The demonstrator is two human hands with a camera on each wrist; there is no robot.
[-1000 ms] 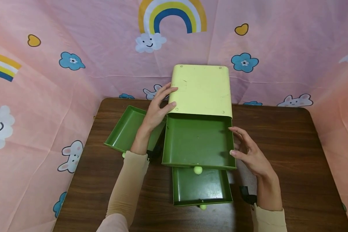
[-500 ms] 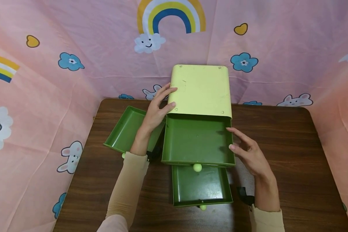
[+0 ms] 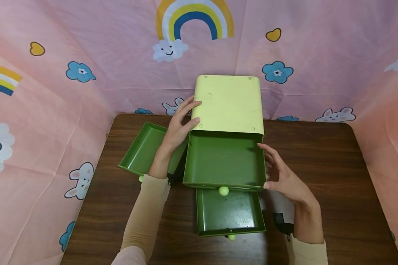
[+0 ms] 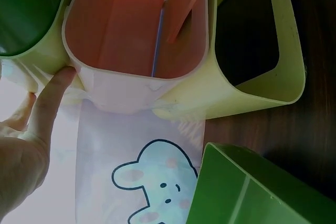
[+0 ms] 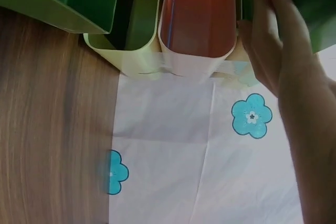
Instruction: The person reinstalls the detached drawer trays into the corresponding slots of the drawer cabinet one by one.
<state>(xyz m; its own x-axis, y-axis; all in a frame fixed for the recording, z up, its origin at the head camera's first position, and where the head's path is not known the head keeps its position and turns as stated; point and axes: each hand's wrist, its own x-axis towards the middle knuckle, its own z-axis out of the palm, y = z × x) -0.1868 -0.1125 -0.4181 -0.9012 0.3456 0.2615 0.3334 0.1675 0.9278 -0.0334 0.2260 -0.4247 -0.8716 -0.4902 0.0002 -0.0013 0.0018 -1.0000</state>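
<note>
cabinet [image 3: 230,103]: pale yellow top unit, near the wall cloth [image 3: 215,62]; pink unit [image 4: 173,59] and lower yellow unit [image 4: 293,72] in the stack beneath, visible from the wrists.

top drawer [image 3: 225,163]: green, jutting well out of the cabinet's front at the top opening; rear part under the yellow cover, knob [image 3: 223,191] facing away from the cabinet.

left hand [image 3: 177,133]: against the cabinet's upper left edge; fingers spread wide, thumb apart, touching without gripping. Probably braced there to keep the cabinet from sliding or tipping.

right hand [image 3: 283,179]: in front of the cabinet, at the top drawer's right wall; forefinger by the rim, thumb at the front corner, wide gap between. Firm grip or mere pressure: cannot tell. Likely set so to steady and align the jutting part.

pink slot: within the cabinet's pink unit; no drawer seen, thin blue line inside, nature unclear.

lower drawer [image 3: 230,211]: green, low before the cabinet, partly beneath the top drawer; seating in the lower yellow unit: cannot tell.

loose drawer [image 3: 143,149]: green, askew on the table [image 3: 318,158], left of the cabinet.

in the way: left arm [image 3: 160,162] across the loose drawer, left of the cabinet; top drawer, before the cabinet, hiding the lower drawer's rear from above.
</note>
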